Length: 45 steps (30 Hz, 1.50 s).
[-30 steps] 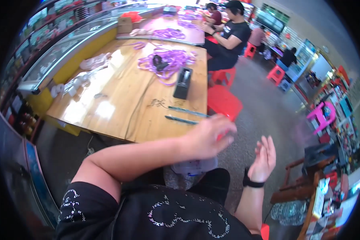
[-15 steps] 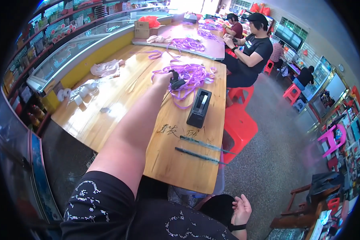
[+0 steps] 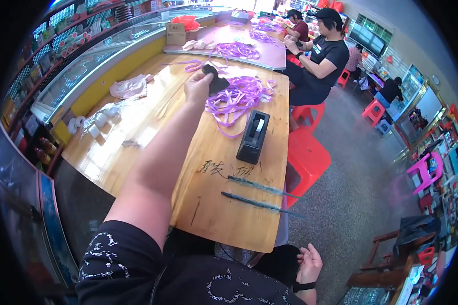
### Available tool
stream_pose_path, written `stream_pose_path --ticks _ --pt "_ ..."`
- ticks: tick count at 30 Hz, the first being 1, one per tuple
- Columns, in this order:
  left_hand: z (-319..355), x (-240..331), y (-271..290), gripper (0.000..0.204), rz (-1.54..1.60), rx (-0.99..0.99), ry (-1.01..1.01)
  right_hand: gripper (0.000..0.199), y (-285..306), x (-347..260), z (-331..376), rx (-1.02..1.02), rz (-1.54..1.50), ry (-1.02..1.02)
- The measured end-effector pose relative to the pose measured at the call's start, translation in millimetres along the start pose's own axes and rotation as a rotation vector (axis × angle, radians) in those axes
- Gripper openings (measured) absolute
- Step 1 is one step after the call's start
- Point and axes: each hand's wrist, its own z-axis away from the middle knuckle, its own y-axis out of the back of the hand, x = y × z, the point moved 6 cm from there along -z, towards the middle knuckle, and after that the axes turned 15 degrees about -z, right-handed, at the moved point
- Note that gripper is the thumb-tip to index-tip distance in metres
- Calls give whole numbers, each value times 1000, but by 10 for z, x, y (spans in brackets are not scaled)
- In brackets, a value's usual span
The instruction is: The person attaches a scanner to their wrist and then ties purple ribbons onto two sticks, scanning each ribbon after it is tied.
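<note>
Over purple ribbons (image 3: 236,96), left hand (image 3: 198,87) outstretched, clamped on black object (image 3: 216,80); right hand (image 3: 308,263) loosely curled, low.

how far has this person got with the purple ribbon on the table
Early on, it seems. Nothing finished shows near them: the purple ribbon lies in a loose tangled heap. In hand: the left hand holds a small black object above that heap. The right hand rests empty by the lap. The tape dispenser stands untouched.
</note>
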Motion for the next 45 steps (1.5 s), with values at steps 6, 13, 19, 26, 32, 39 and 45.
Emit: stream_pose_path --ticks 6,13,19,26,32,39,45 --pt "323 732 588 24 712 -148 284 33 -243 -58 96 -104 2 -8" --pt "1998 1560 594 23 554 -687 375 28 -353 -240 395 -229 -22 -7" --pt "3340 2060 872 12 189 -636 -147 23 -577 -639 860 -372 -14 112" --pt "4407 2091 1045 19 -119 -417 -1363 23 -797 -963 1378 -529 18 228" --pt "4664 1905 948 25 -236 -559 -1415 32 -1016 -1197 1580 -648 -37 334" --pt "4705 1695 787 20 -263 -734 -1426 24 -1365 -1143 1508 -803 144 516" --pt "4645 1681 887 32 -35 -839 -1137 10 -1358 -1187 1584 -746 140 562"
